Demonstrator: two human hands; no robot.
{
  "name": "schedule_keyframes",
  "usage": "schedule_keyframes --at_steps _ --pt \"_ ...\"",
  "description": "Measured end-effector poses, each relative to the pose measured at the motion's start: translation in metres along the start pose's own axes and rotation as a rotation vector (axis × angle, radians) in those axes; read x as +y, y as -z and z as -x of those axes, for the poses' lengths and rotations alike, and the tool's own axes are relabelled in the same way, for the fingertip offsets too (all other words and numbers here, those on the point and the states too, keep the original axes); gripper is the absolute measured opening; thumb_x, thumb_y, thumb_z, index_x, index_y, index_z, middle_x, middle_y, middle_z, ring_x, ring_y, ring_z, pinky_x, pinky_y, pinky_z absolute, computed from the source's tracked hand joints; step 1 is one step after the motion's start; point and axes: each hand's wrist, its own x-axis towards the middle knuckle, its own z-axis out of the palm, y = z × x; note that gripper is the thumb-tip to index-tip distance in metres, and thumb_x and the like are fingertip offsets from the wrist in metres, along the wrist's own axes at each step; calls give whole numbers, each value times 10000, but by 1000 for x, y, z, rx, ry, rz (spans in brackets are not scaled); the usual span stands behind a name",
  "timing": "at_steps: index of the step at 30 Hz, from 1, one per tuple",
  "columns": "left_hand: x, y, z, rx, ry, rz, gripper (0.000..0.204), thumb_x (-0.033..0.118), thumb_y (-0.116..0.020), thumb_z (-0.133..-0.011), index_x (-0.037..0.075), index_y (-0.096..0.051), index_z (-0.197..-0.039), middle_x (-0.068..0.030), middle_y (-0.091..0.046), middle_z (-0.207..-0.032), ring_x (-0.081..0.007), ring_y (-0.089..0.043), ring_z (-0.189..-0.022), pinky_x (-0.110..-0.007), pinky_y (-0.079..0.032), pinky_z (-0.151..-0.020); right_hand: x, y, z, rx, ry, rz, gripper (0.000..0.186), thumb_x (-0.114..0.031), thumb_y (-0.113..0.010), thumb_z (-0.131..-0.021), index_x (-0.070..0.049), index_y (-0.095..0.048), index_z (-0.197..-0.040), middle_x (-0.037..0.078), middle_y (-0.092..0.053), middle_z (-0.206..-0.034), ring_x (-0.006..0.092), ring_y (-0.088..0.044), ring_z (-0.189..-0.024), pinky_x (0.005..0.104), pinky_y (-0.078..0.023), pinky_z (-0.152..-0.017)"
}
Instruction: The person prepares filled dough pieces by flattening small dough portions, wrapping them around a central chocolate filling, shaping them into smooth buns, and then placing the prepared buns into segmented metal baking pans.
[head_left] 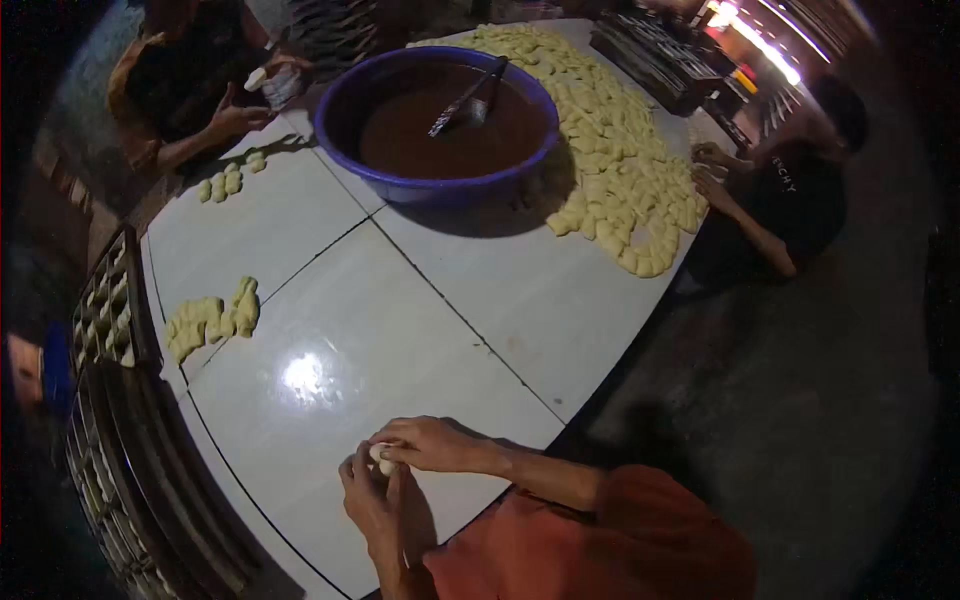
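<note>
Near the front of the white tiled table (450, 350), both my hands are closed around one small pale piece of dough (384, 459). My left hand (372, 505) cups it from below and the left. From the right, my right hand (428, 446) lies over it with the fingers against its top. Parts of the dough are hidden behind my fingers. A short row of yellowish dough pieces (212, 322) rests at the table's left edge. Farther back on that side are a few smaller pieces (228, 183).
A purple basin (350, 165) of brown filling, with a utensil (468, 97) in it, stands at the back. Many dough pieces (610, 150) spread over the far right. Two people work at the far left and right. Stacked dark trays (150, 480) line the left side.
</note>
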Motion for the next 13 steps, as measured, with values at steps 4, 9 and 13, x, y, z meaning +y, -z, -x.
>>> schedule_keyframes --at_steps 4,9,13 --pt "-2 12 11 130 -4 -63 857 215 -865 -709 42 -463 -1446 -239 -438 -1474 -375 -576 -1211 -442 -514 -932 22 95 20 595 -174 299 325 -239 -718 -895 -76 -652 -1168 118 -674 -1169 292 -686 -969 350 -550 -843" --pt "22 32 0 184 98 19 735 136 -814 -776 -4 -494 -1423 -227 -412 -1509 -262 -629 -1086 -302 -552 -716 129 237 63 1126 -420 952 662 -346 -752 -856 -70 -505 -1405 210 -436 -1458 395 -414 -1334 508 -369 -1057" --pt "38 23 -23 91 -9 -41 652 225 -798 -835 -4 -535 -1386 -226 -421 -1502 -210 -645 -1036 -295 -552 -684 147 288 49 1069 -327 1099 744 -499 -755 -828 -166 -496 -1441 186 -361 -1534 410 -389 -1353 548 -352 -1067"
